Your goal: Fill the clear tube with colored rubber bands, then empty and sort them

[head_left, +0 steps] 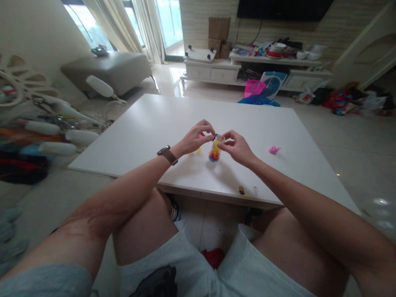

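Observation:
A small clear container [214, 152] with yellow, red and blue contents, some of it like thin strands, is held slightly tilted just above the white table. My right hand [236, 146] grips its upper right side with thumb and fingers. At the container's mouth, my left hand [199, 137] pinches a small dark item [215, 135] whose kind I cannot make out. Behind the left hand are bits of pink and a yellow thing [195, 152], mostly hidden by the fingers and wrist. To the right lies a small pink toy-like figure [274, 150].
Near the front edge of the white table [148, 119] lie a small brown-and-yellow piece [241, 190] and a small clear piece [255, 190]. Beyond the table stand a pink basket [254, 88] and a blue round object [259, 101]. A lamp with white shades [82, 137] is at the left.

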The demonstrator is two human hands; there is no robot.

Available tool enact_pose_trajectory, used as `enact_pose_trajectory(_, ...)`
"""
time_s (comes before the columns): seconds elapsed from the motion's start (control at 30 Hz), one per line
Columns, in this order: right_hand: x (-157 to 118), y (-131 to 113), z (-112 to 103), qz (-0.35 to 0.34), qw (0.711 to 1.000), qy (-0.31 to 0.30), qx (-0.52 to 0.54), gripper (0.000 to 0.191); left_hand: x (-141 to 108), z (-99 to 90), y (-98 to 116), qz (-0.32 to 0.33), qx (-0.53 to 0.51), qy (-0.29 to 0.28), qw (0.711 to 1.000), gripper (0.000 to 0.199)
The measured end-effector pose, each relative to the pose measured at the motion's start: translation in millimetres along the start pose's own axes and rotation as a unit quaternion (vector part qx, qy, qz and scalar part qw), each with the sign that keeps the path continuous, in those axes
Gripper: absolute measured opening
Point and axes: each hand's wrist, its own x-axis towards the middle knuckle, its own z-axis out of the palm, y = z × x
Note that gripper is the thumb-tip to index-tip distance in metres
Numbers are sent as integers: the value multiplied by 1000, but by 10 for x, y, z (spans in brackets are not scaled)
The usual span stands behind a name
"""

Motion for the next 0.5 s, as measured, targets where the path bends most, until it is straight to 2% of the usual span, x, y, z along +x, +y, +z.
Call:
enact_pose_trajectory(0.2, -35, -33, 6, -22, 999, -14, -34, 40, -21, 44, 80, 42, 77, -22, 996, 25)
enact_pose_trajectory(0.33, -54, -43, 16, -36, 997, -24, -59, 37, -36, 95, 93, 75, 111, -106, 985, 34)
enact_pose_trajectory(0.5, -95, -29, 42, -91, 985, -28, -143, 24, -37, 201, 105, 44, 117, -187, 974, 46)
